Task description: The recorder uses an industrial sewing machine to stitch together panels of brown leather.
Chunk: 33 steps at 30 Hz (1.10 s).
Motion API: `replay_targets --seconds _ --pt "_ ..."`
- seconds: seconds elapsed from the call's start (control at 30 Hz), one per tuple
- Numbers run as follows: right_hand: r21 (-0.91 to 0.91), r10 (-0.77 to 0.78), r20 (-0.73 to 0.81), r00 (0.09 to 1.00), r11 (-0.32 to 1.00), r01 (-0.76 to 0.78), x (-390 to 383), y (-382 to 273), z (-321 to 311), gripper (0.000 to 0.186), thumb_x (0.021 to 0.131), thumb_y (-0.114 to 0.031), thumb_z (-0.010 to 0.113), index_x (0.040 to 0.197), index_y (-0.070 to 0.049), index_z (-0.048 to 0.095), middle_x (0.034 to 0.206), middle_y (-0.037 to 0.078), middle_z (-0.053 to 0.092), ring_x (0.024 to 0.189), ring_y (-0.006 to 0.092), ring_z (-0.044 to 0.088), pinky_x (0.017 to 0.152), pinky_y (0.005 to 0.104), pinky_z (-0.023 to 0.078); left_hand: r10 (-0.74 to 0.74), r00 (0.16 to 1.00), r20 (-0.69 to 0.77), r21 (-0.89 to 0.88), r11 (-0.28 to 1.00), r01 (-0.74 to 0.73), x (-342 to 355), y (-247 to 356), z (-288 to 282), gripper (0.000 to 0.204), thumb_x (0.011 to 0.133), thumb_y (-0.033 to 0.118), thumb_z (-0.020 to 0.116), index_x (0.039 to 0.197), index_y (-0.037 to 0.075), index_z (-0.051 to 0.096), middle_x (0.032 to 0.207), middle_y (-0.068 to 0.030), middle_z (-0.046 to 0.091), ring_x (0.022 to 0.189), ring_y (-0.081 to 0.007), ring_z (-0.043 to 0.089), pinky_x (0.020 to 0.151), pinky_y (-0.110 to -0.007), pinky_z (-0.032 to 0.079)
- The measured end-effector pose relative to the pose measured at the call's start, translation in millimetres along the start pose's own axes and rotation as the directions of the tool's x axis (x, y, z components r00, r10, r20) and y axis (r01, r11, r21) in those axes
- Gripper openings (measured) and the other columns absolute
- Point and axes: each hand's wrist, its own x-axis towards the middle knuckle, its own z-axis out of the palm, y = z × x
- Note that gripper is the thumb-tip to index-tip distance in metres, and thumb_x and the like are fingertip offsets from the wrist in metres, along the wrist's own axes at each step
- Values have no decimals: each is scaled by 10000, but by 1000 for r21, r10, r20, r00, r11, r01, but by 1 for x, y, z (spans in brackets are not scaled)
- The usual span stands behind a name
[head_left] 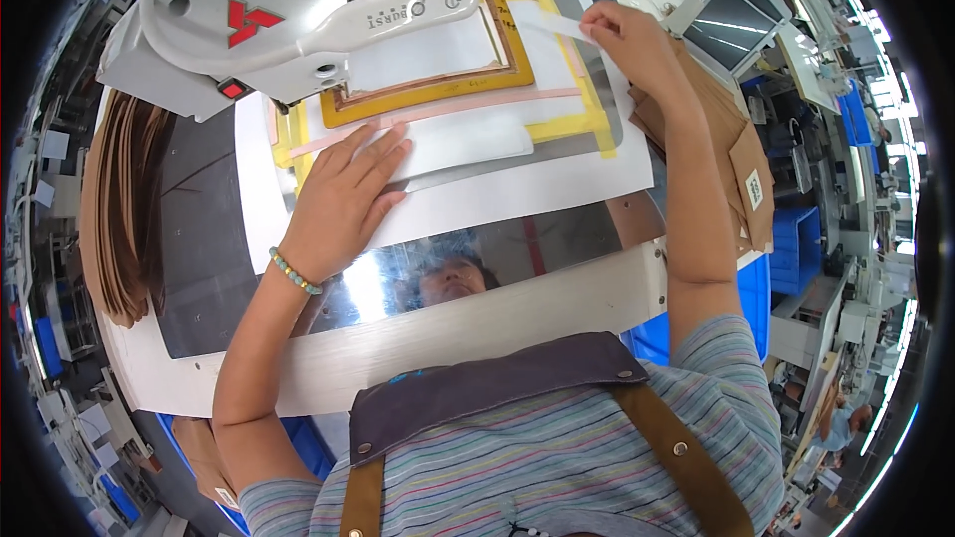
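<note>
My left hand [343, 194], with a beaded bracelet on its wrist, lies flat with fingers stretched out. Its fingertips rest at the left part of a white cloth-like piece [463, 146] on the work plate. Above that piece sits a yellow rectangular frame [438, 91], partly hidden under the machine's lamp arm. At the plate's right side my right hand [629, 45] is closed in a pinch on the end of a thin white strip [557, 24]. Yellow tape [567, 126] borders the plate, and a pink strip [477, 105] runs below the frame.
A white sewing machine head [234, 15] overhangs the back left. Brown flat pieces are stacked at the left [124, 209], with more brown pieces [741, 154] at the right. A screen [736, 20] stands at the back right. A shiny metal plate [477, 264] lies nearest me.
</note>
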Motion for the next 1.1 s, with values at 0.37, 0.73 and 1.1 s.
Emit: replay_targets --seconds 0.37,0.73,1.1 --pt "309 -295 152 943 921 238 52 -98 105 178 902 -177 692 1008 -71 789 820 70 751 757 193 691 732 340 532 -242 967 -83 187 949 254 -22 -43 -11 462 1004 303 648 1365 14 640 1523 -194 539 1444 -407 453 1180 -494 379" --pt "366 -254 311 916 921 132 41 -118 126 132 868 -162 690 937 -99 783 840 58 758 800 216 714 742 363 542 -252 967 45 206 949 238 -12 -52 1 709 1021 554 550 1460 -3 564 1621 -292 376 1536 -443 299 1272 -530 175" --pt "323 -296 301 907 926 196 74 -65 55 118 848 -169 731 925 -87 766 729 30 699 723 161 652 669 339 502 -267 964 -16 239 935 263 -11 -50 7 689 1030 536 541 1441 -16 580 1610 -264 414 1520 -420 332 1263 -516 201"
